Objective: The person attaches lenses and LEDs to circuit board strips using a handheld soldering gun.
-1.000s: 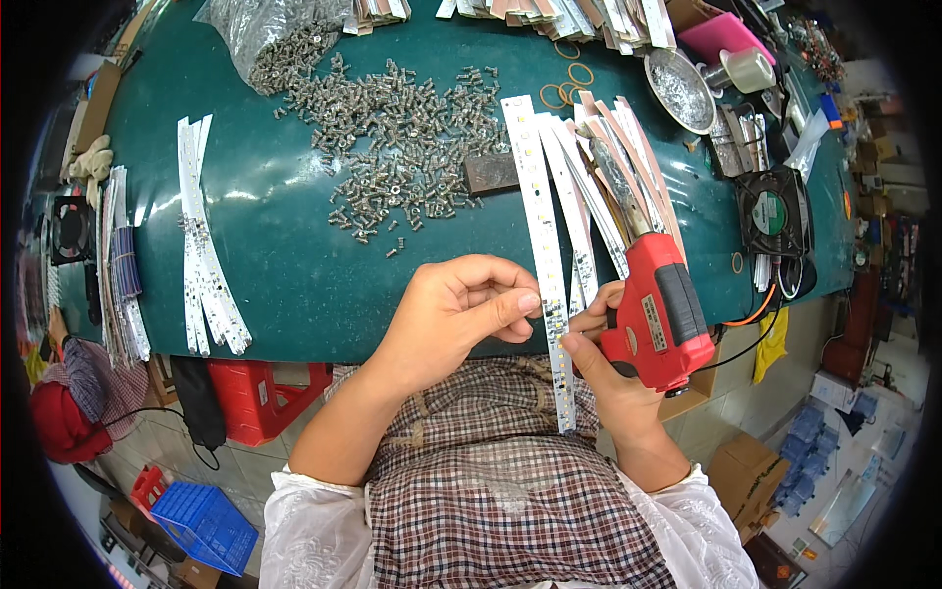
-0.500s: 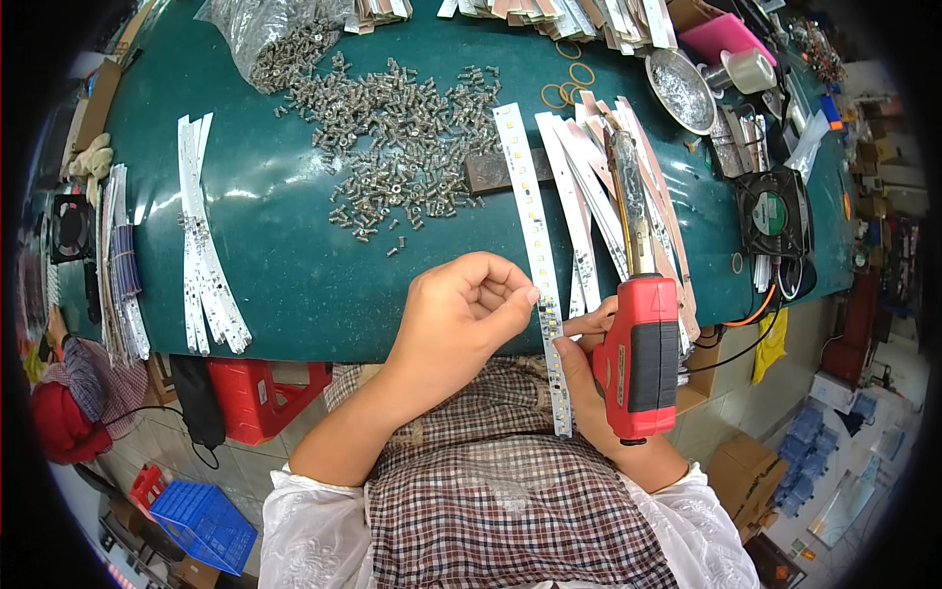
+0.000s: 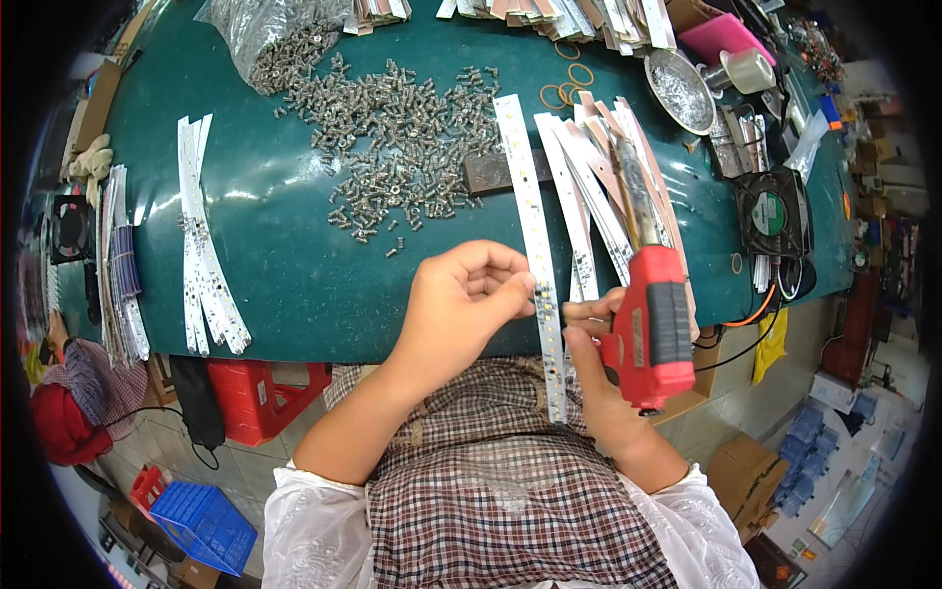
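My left hand (image 3: 469,294) pinches the left edge of a long white LED circuit strip (image 3: 530,216), closed with thumb against fingers. The strip stands lengthwise in front of me, its lower end over my checked apron. My right hand (image 3: 601,368) is wrapped about a red and black soldering gun (image 3: 655,334), whose metal tip points away over the table. The thumb and fingertips of that hand are just right of the strip; whether they touch it I cannot tell. Beneath the gun lies a fanned pile of white strips (image 3: 587,226).
Many small screws (image 3: 392,137) are scattered beyond my left hand, beside a dark metal block (image 3: 496,174). More strips (image 3: 201,255) lie crossed at left. A round metal dish (image 3: 681,91), solder spool (image 3: 751,72) and small fan (image 3: 772,216) stand at right. Rubber bands (image 3: 579,75) lie at the back.
The strip has shifted slightly up and left with my left hand. My right hand has drawn its thumb off the strip, and the soldering gun has moved up and right.
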{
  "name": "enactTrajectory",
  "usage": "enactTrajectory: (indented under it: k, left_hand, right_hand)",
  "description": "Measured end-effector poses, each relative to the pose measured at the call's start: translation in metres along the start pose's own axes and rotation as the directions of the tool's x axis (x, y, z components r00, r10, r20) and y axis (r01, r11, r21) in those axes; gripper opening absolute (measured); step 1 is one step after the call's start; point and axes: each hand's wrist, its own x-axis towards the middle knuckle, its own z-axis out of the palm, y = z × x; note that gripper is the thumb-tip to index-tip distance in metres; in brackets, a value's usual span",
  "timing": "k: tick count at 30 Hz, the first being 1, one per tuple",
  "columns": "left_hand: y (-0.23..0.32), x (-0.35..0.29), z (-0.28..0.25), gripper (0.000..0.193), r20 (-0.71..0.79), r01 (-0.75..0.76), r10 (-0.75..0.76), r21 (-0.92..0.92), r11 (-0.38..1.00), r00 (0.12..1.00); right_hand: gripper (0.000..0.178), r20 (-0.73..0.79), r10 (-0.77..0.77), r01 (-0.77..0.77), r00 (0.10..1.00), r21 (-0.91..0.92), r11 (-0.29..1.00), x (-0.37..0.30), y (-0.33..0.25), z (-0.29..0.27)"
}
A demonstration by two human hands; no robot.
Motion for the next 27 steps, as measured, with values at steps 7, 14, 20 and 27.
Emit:
enactTrajectory:
  k: [7, 14, 20, 27]
  left_hand:
    - [0.000, 0.024, -0.012, 0.015, -0.183, -0.021, 0.123, 0.476, 0.879, 0.975]
    - [0.012, 0.017, -0.008, 0.018, -0.126, -0.148, 0.452, 0.839, 0.523, 0.883]
    - [0.001, 0.020, -0.014, 0.019, -0.044, -0.254, 0.456, 0.782, 0.570, 0.889]
    - [-0.002, 0.020, -0.014, 0.019, -0.041, -0.266, 0.479, 0.789, 0.554, 0.877]
  right_hand:
    - [0.033, 0.159, 0.207, -0.167, 0.965, -0.232, 0.958, -0.020, -0.026, -0.043]
    - [0.027, 0.077, 0.223, -0.186, 0.972, -0.329, 0.926, -0.051, -0.005, -0.052]
    - [0.026, 0.211, 0.178, -0.081, 0.961, -0.403, 0.911, -0.049, 0.013, -0.048]
    - [0.022, 0.219, 0.200, -0.127, 0.955, -0.310, 0.942, -0.044, 0.013, -0.041]
